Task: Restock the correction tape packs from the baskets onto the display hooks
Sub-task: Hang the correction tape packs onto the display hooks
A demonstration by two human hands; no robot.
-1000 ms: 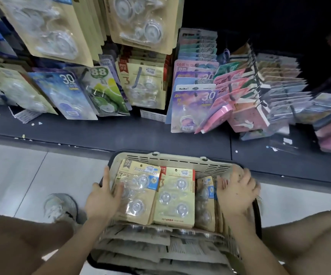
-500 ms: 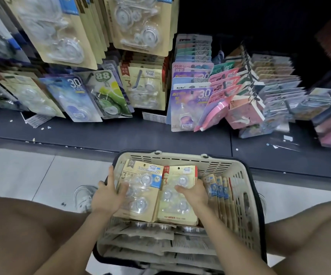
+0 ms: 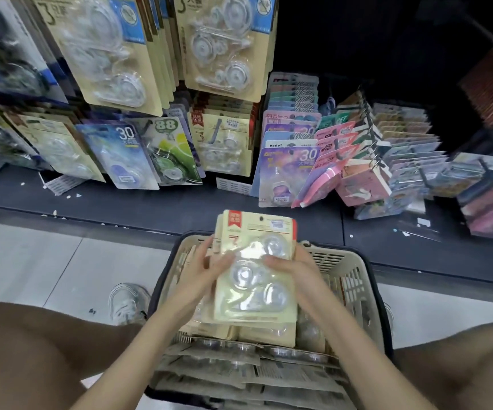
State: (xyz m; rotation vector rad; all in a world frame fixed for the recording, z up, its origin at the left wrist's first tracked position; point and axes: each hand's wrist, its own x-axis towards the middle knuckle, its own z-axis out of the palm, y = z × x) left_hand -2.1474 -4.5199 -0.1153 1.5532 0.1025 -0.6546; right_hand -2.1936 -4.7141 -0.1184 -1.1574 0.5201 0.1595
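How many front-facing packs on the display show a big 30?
2. A blue pack hangs just left of the green 88 pack; a purple pack hangs further right, beside the pink packs. Others may be hidden behind them.

Shelf ledge [image 3: 156, 207] free ahead; hanging packs [image 3: 224, 143] crowd beyond.

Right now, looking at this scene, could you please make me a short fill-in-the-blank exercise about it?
1. The left hand and right hand hold a stack of packs above the beige plastic ____.
2. The top pack shows ____ round tape blisters.
3. Its corner label is ____.

Missing words: basket; three; red.
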